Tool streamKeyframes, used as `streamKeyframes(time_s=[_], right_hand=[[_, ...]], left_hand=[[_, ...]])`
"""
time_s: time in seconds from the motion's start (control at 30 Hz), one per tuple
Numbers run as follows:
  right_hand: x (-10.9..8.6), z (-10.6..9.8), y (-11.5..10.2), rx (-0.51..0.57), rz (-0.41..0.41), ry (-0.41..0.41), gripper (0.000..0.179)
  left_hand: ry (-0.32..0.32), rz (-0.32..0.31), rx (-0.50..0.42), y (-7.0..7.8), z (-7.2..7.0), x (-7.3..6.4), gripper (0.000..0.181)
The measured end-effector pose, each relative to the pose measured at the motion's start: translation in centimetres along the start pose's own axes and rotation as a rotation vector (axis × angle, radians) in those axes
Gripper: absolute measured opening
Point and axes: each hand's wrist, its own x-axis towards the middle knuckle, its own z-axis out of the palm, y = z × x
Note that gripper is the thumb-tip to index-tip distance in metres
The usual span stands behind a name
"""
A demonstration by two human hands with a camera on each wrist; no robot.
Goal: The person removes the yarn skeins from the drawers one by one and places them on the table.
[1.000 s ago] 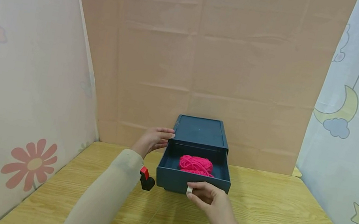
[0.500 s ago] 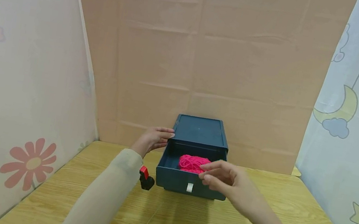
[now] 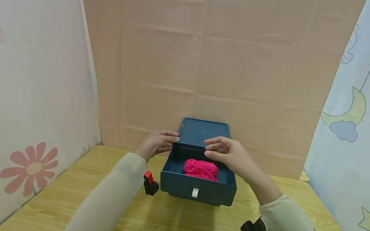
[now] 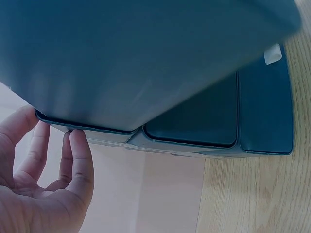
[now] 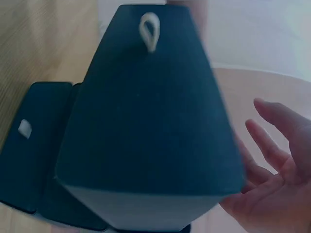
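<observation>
A dark blue drawer cabinet (image 3: 194,130) stands against the back, its top drawer (image 3: 214,193) pulled out toward me. Inside that drawer lies a skein of bright pink yarn (image 3: 200,168). A white pull tab (image 3: 195,193) hangs on the drawer front. With extended fingers, my left hand (image 3: 157,143) touches the cabinet's upper left side; the left wrist view shows those fingertips along its edge. Over the rear of the drawer, at the front edge of the cabinet top, hovers my right hand (image 3: 228,154), fingers loosely bent and holding nothing. The right wrist view shows this hand (image 5: 284,170) beside the drawer.
Lower drawers (image 4: 194,121) are closed beneath the pulled-out one. The cabinet stands on a wood-grain table (image 3: 107,217). Behind rises a brown paper backdrop (image 3: 254,61), with printed cloth (image 3: 366,164) at the sides. Black wrist cameras (image 3: 253,228) stick out from both sleeves.
My right hand has let go of the white tab and risen past the yarn to the rear of the drawer. The drawer stays pulled out; my left hand has not moved.
</observation>
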Motion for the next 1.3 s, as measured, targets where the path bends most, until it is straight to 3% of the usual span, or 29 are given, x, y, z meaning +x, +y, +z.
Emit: streamKeyframes(time_s=[0.27,0.73,0.93,1.07,1.3], right_hand=[[1.9,0.7,2.2,-0.106,0.107,-0.092,0.039],[3.6,1.7,2.7,-0.249,0.259,-0.182,0.034],[3.5,1.9,2.5,-0.257,0.282,-0.166,0.030],[3.3,1.9,2.4,-0.276,0.249,-0.144,0.027],[3.1,1.2,2.0,-0.271,0.202,-0.033,0.025]], left_hand=[[-0.007,0.002,-0.015,0.0,0.1,0.7,0.030],[-0.007,0.001,-0.007,0.0,0.1,1.1,0.028],[-0.007,0.011,-0.007,0.0,0.2,0.7,0.028],[-0.008,0.007,-0.009,-0.1,0.2,0.6,0.028],[-0.005,0.014,-0.001,-0.1,0.1,0.4,0.028]])
